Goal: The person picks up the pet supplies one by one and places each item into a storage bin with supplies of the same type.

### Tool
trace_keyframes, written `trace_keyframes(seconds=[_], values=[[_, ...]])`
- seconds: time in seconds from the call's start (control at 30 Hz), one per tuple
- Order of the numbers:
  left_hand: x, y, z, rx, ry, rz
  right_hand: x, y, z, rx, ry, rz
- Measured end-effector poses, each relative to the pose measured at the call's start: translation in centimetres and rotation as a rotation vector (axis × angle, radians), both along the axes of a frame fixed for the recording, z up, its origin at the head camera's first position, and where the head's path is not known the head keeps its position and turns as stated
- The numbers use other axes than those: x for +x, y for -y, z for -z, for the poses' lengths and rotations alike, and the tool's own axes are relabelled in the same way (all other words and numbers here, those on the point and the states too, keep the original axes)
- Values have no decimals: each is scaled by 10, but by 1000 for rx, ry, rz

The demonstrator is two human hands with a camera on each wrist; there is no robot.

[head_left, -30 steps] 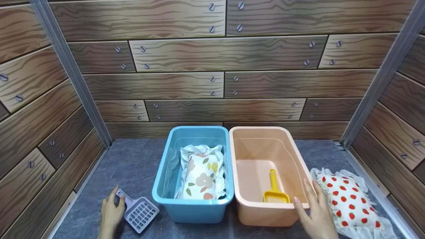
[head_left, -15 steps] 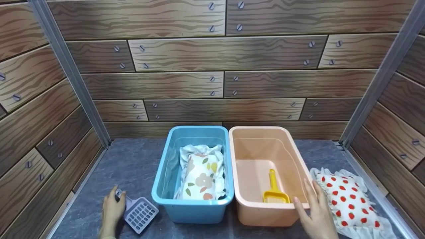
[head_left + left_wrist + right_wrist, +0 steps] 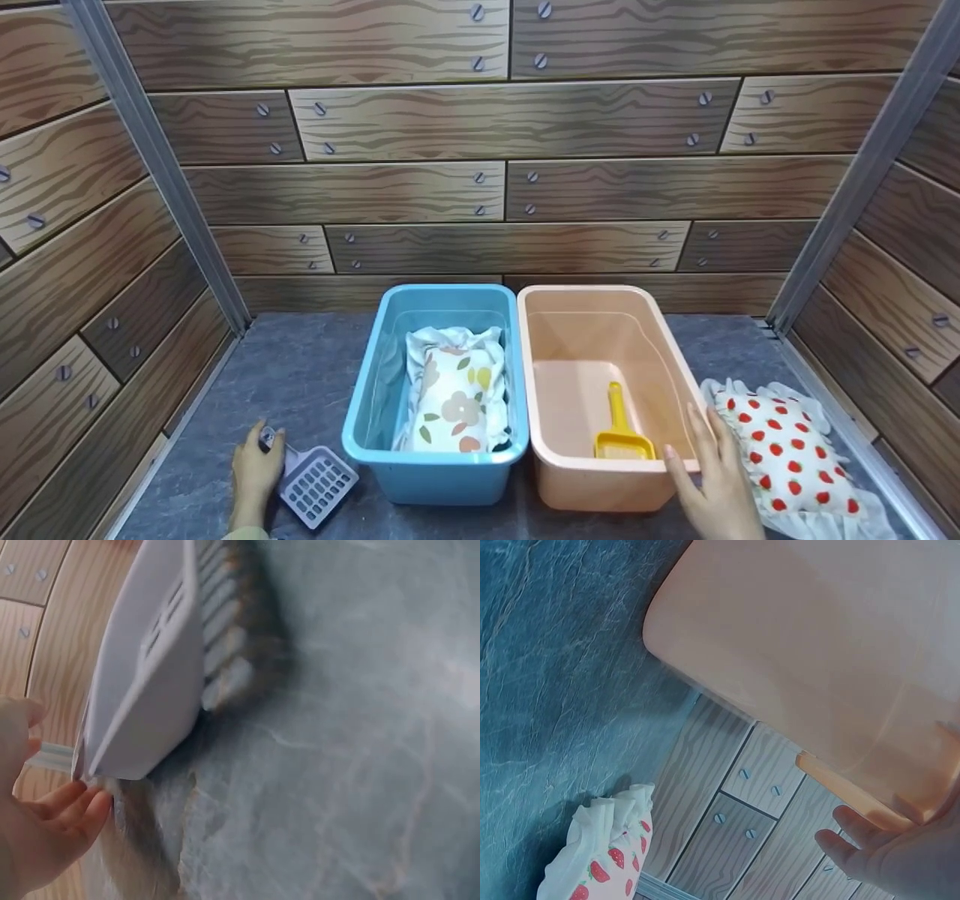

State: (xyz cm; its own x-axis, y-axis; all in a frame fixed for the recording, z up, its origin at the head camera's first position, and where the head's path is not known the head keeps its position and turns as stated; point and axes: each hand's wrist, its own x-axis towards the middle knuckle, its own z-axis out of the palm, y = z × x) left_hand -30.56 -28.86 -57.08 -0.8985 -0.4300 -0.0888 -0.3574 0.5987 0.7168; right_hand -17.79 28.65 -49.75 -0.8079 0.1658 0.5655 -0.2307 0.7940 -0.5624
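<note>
In the head view, my left hand is at the handle of a grey-lilac slotted litter scoop lying left of the blue tub. Its thumb and fingers pinch the handle, whose end shows between them. From the left wrist, the scoop stands large, with curled fingers at its handle end. My right hand rests at the front right corner of the peach tub, fingers nearly straight along the outside and thumb near the front rim. A yellow scoop lies inside that tub.
The blue tub stands against the peach one and holds a flower-print frilled pillow. A strawberry-print pillow lies right of the peach tub. Wood-patterned panels enclose the dark tabletop at the back and sides.
Over the last second my left hand has shifted slightly right, its thumb moving over the scoop's handle and covering more of it. The right hand and the tubs have stayed in place.
</note>
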Motion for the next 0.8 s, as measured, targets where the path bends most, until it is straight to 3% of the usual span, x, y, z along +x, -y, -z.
trace_keyframes(seconds=[0.17, 0.33, 0.43, 0.6, 0.8], values=[[-4, 4, 2, 50, -20, -14, 1, 0, -1, 5, 23, 18], [-4, 13, 4, 102, 14, 15, 1, 1, -2, 10, 24, 19], [-4, 19, 5, 220, 4, 47, 2, 1, -3, 3, 48, 18], [-6, 25, 8, 492, -12, 73, 2, 1, -5, -2, 78, 19], [-8, 24, 8, 578, 8, 84, 1, 1, 1, -31, -31, -16]])
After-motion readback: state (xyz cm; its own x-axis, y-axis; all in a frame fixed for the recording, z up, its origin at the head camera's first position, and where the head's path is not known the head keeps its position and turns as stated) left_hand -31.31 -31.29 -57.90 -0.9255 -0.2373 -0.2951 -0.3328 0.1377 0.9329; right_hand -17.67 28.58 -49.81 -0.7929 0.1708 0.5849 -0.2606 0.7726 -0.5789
